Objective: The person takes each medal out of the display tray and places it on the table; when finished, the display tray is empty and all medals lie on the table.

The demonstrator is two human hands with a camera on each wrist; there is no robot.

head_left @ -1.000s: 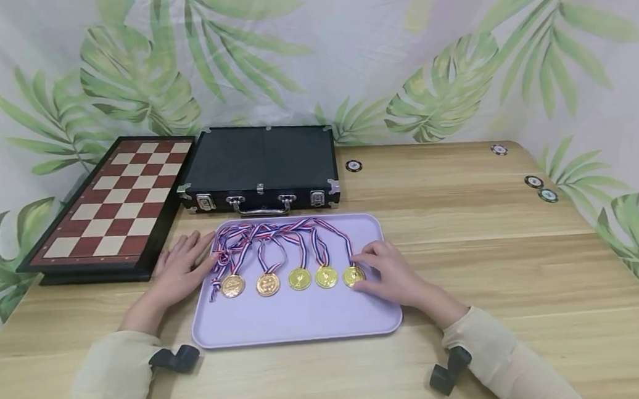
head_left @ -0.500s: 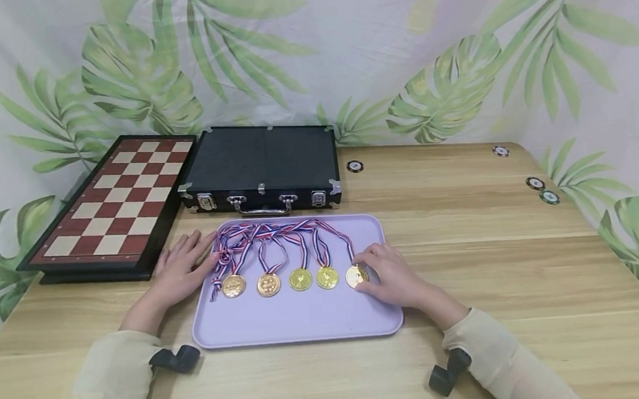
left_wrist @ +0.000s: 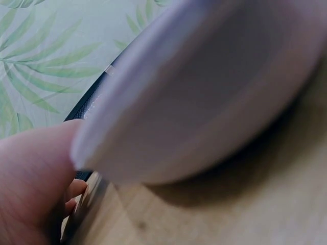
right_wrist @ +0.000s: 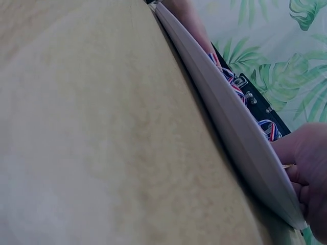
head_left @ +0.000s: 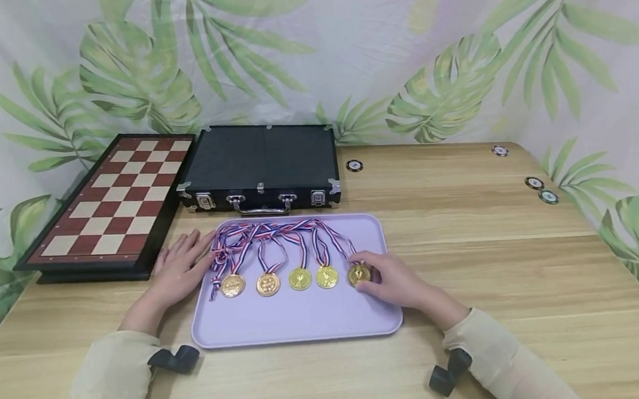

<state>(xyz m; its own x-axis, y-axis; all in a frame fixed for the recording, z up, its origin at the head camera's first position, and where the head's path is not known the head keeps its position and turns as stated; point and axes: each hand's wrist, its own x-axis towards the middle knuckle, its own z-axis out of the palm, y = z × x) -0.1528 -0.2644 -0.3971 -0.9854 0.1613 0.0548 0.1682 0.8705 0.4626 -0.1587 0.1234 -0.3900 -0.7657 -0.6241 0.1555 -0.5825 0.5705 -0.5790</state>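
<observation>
In the head view a lilac tray point(head_left: 300, 319) holds medals on red, white and blue ribbons point(head_left: 268, 233), laid in a row. Two copper-coloured medals point(head_left: 233, 285) are at the left and two gold medals point(head_left: 327, 277) near the middle. My right hand point(head_left: 394, 279) pinches another gold medal point(head_left: 358, 274) at the row's right end, its face now looking darker. My left hand point(head_left: 181, 272) rests at the tray's left edge, fingers extended, thumb beside the bunched ribbons. In the left wrist view that thumb touches the tray's rim point(left_wrist: 122, 97). The right wrist view mostly hides the held medal.
Behind the tray lies a black case point(head_left: 263, 157) with metal latches and a handle. A folded chessboard point(head_left: 114, 201) sits left of it, close to my left hand. Poker chips point(head_left: 354, 166) lie at the back and right of the wooden table point(head_left: 466, 226).
The gold medal in my right hand has shifted slightly to the right and tilted, its shine going from bright to dark. My left hand stays in place.
</observation>
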